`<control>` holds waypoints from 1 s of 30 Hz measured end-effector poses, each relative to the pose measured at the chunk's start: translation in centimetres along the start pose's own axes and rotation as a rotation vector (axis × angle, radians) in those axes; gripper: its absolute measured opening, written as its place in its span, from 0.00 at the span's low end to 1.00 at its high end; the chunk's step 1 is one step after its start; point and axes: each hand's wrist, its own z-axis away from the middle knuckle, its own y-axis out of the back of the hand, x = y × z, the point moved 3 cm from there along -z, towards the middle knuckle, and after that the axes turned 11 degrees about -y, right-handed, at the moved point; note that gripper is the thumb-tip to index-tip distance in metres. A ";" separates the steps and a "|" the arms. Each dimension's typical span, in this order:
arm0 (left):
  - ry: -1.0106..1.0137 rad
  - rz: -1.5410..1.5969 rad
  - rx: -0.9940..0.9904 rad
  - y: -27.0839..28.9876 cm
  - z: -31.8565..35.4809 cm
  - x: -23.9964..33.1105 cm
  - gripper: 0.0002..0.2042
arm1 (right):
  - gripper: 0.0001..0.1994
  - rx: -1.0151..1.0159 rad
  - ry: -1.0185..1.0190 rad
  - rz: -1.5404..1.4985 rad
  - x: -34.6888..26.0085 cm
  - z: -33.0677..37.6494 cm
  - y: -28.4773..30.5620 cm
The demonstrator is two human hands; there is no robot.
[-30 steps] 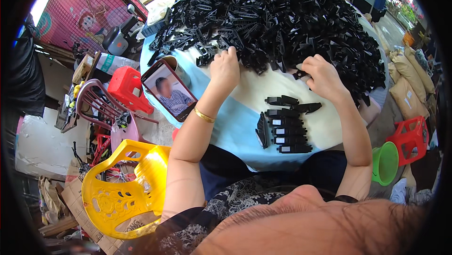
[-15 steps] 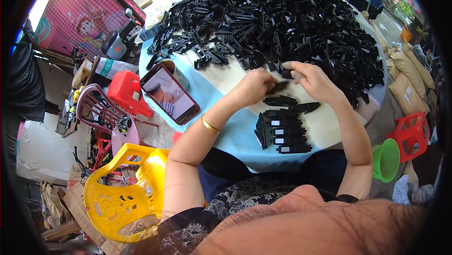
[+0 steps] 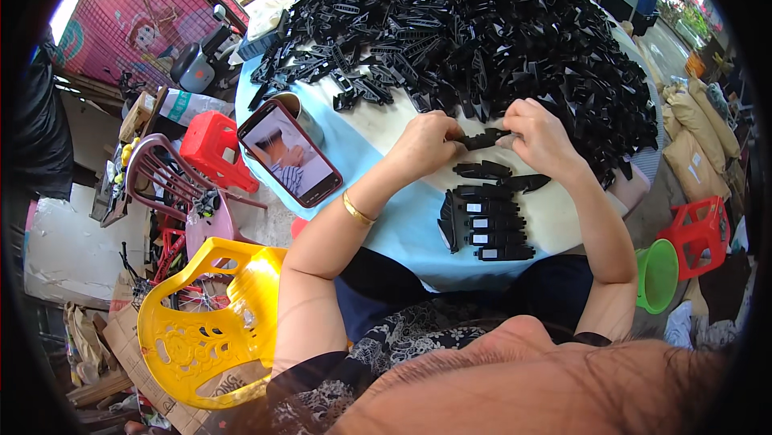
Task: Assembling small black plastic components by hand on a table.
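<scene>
Between my hands, just in front of the big heap, I hold a small black plastic part (image 3: 482,140) level above the table. My left hand (image 3: 430,142) pinches its left end. At its right end are the closed fingertips of my right hand (image 3: 540,134). Nearer to me lies a column of similar black parts (image 3: 492,223), several with a white label patch. One part (image 3: 447,222) stands lengthwise along the column's left side. Two more, a left one (image 3: 482,170) and a right one (image 3: 526,183), lie at the column's far end.
A huge heap of black plastic parts (image 3: 482,33) covers the table's far side. On the left, a phone (image 3: 289,153) leans against a can (image 3: 304,117). Beside the table stand a yellow chair (image 3: 193,338), red stools (image 3: 215,149) and a green bucket (image 3: 658,276).
The black part between my hands has turned from a blurred tilt to level. My right hand has moved a little right and down, its fingers now at the part's end.
</scene>
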 end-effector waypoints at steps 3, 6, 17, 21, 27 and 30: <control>-0.040 -0.037 0.070 -0.2 -0.2 0.1 0.09 | 0.08 0.005 0.001 0.067 0.1 0.1 0.6; -0.044 -0.012 0.052 -0.1 -0.4 0.3 0.09 | 0.10 -0.067 0.007 0.053 0.3 -0.3 0.4; -0.056 -0.038 0.022 -0.1 -0.7 0.4 0.09 | 0.07 -0.070 0.127 -0.061 1.0 -0.6 0.8; -0.087 -0.047 0.023 -0.4 -0.7 0.8 0.08 | 0.07 -0.058 0.192 -0.043 0.4 -0.8 -0.7; -0.197 0.050 -0.170 -0.6 -1.2 1.0 0.08 | 0.10 -0.098 0.194 -0.068 -0.1 -0.1 -0.4; -0.285 -0.047 0.019 -0.3 -1.6 0.0 0.10 | 0.10 -0.129 0.024 -0.115 0.7 0.0 1.7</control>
